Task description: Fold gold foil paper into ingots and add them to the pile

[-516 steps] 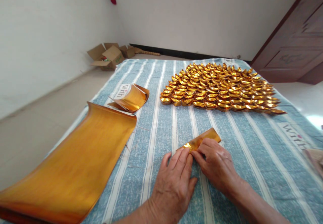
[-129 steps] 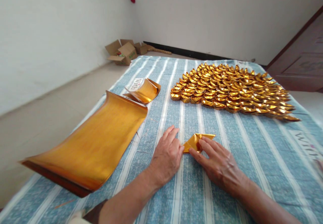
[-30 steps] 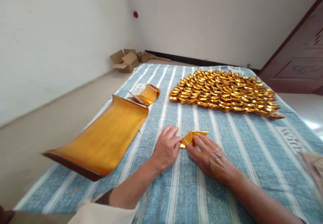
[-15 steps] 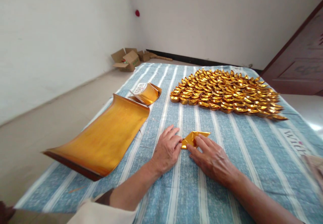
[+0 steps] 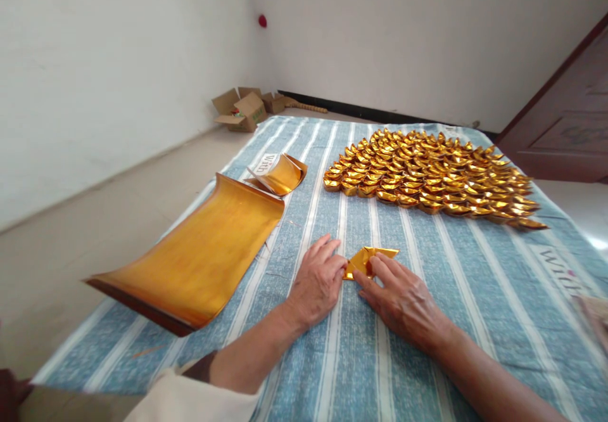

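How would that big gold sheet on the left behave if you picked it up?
The big gold sheet probably flops and springs back: its ends already curl off the striped cloth. It looks thin, so likely very light, and its glossy face may be slippery.
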Available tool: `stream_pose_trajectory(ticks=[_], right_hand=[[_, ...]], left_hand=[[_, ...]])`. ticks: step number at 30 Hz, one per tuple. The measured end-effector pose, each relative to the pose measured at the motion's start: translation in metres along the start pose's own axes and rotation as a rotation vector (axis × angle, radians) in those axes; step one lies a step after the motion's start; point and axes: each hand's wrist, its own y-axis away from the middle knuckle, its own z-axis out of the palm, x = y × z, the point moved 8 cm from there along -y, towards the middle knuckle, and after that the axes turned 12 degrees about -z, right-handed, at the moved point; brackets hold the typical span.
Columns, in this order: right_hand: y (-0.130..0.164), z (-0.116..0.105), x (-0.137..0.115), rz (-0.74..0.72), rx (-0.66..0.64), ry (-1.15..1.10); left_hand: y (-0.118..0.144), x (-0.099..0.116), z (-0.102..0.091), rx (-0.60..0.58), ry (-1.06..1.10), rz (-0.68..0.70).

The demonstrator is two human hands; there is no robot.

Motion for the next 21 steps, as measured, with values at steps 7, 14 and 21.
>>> stream_pose_trajectory(ticks=[7, 14, 21], right_hand=[[0.0003, -0.0006, -0.0006, -0.009, 0.004, -0.015], [0.0009, 0.0037, 0.0005, 0.015, -0.041, -0.006], [0.0017, 0.0035, 0.0005, 0.01, -0.024, -0.016]], left_hand=[[-0.001, 0.0024, -0.0013, 0.011, -0.007, 0.006], [-0.0016, 0.0005, -0.001, -0.019, 0.027, -0.019], [-0.0004, -0.0028, 0.0016, -0.038, 0.036, -0.037]])
